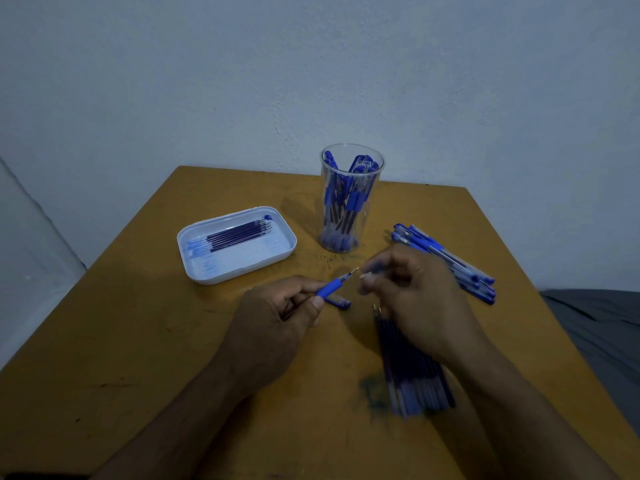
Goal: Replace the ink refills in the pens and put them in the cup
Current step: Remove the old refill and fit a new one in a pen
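Observation:
My left hand point(277, 313) grips a blue pen point(334, 285) by its rubber grip, tip pointing up and to the right. My right hand point(412, 292) hovers just right of the tip, its fingers curled and blurred; something small seems pinched in them, but I cannot tell what. A blue pen cap point(337, 301) lies on the table under the pen. A clear cup point(349, 199) holding several blue pens stands behind. Several refills point(412, 368) lie under my right wrist.
A white tray point(242, 261) with several dark refills sits at the left. A pile of capped blue pens point(446, 258) lies at the right. The wooden table point(138, 341) has ink stains near the refills; a wall stands close behind.

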`<state>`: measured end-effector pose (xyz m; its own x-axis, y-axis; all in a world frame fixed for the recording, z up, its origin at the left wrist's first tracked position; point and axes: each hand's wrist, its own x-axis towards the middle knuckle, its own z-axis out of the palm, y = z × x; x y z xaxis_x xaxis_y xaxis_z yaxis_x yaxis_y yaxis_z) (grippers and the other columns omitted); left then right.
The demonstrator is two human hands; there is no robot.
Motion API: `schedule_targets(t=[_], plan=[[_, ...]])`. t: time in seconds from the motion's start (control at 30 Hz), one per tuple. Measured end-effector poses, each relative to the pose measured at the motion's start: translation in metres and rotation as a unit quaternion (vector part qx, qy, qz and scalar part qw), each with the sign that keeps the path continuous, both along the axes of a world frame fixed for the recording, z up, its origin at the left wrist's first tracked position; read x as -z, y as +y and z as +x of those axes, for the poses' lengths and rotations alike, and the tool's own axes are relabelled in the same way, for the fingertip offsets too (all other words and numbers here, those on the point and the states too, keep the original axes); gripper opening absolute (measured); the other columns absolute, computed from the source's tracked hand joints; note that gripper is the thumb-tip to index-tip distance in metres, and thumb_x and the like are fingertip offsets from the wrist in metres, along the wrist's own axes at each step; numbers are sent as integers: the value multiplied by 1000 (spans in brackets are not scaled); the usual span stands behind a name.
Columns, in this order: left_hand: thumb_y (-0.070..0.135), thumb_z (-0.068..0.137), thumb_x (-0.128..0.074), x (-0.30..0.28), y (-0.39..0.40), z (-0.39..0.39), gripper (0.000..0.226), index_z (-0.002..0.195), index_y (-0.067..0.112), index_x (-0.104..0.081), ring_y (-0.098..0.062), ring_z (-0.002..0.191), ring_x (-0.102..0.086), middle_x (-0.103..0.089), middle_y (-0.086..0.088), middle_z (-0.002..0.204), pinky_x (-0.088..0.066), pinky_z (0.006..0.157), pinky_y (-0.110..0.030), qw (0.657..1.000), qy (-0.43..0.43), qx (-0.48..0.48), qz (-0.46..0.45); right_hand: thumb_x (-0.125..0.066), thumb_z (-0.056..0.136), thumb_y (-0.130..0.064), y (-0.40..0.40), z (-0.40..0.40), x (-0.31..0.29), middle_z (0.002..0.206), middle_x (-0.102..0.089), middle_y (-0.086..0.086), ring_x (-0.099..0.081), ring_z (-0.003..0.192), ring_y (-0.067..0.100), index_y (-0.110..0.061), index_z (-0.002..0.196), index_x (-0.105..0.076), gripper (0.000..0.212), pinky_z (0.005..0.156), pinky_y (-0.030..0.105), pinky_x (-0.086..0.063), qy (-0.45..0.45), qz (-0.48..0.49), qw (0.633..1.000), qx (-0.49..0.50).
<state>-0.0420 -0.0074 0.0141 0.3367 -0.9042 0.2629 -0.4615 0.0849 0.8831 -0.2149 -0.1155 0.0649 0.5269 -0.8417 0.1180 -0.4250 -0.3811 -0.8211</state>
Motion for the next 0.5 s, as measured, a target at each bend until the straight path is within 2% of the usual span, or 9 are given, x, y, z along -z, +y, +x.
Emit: schedule_targets(t=[0.07,0.13,0.3,0.37,0.5], plan=[[12,96,-64,0,0,0,29,112,36,-69,-14,70,-66,-70,10,75,-48,61,-15,1000,1,7,2,-62,97,-6,-2,-4,-9,86,-76,5,-55,53,15,-10,99,-65,6,41,20,-40,-118,128,985,-4],[13,96,-64,1,-1,0,29,112,36,-69,-15,71,-67,-70,9,76,-52,64,-21,1000,3,14,4,-62,95,-3,-3,-6,-11,88,-77,10,-51,48,16,-6,100,-64,6,37,19,-35,-149,173,973,-21],[15,96,-64,2,0,1,29,114,37,-70,-15,69,-66,-70,11,75,-52,63,-24,1000,-6,20,8,-64,94,-5,-2,-3,-5,85,-77,8,-52,47,13,-9,97,-68,6,39,18,-35,-115,146,981,-55],[14,96,-64,3,0,1,29,114,36,-71,-17,69,-66,-71,9,75,-52,63,-30,1000,1,24,10,-65,94,-5,-2,-3,-4,81,-76,6,-52,47,13,-10,96,-69,7,40,18,-36,-105,129,984,-61],[14,96,-64,4,0,0,27,115,31,-73,-23,65,-62,-69,5,74,-49,60,-35,1000,5,27,10,-68,93,-7,1,-2,-3,80,-72,12,-54,49,12,-12,94,-71,7,43,16,-37,-86,126,986,-72]])
